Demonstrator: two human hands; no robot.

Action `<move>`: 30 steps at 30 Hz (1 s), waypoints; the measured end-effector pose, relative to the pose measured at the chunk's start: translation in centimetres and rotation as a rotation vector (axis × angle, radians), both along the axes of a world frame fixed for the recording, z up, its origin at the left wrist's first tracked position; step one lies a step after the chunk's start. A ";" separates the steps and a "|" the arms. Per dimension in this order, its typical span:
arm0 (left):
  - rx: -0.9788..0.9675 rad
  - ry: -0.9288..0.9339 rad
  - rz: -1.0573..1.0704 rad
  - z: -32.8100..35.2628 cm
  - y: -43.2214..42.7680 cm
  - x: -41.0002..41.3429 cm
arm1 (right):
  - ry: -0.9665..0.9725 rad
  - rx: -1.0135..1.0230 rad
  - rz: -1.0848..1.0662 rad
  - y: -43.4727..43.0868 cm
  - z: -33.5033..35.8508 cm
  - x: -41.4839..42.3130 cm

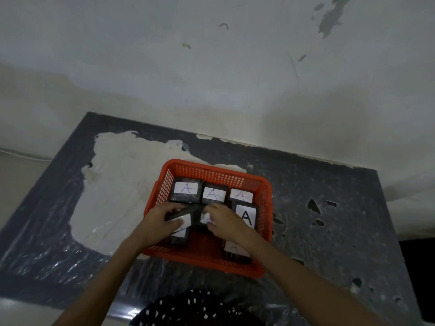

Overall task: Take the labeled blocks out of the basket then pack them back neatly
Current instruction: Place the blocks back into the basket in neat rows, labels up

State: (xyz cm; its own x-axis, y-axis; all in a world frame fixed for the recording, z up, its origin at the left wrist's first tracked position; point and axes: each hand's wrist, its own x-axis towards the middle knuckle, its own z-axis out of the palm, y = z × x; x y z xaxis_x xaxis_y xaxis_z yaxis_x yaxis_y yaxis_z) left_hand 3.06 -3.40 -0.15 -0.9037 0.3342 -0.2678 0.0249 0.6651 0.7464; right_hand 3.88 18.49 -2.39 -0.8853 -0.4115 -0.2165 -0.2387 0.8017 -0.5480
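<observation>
Orange basket (237,178) of labeled blocks (187,189), both hands inside, peeling dark table (329,231)

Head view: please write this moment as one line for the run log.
left hand: on block | right hand: on block | both inside orange basket | back row: three A-labeled blocks | grasp: unclear

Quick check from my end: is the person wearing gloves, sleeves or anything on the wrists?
No. The left hand and right hand are bare, without gloves. Both forearms are uncovered to the frame's bottom edge, no sleeve showing. No watch, band or ring is visible, though the picture is dim.
</observation>
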 end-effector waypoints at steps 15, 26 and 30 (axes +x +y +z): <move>-0.049 0.163 0.203 1.6 -3.1 -2.1 | 0.086 -0.114 -0.193 -5.4 -1.4 -3.3; -0.123 0.102 0.060 0.8 -1.2 -3.4 | -0.213 0.106 0.017 0.2 0.2 4.5; -0.284 0.055 -0.095 0.4 0.6 -3.8 | -0.108 0.220 0.076 0.2 -0.6 4.2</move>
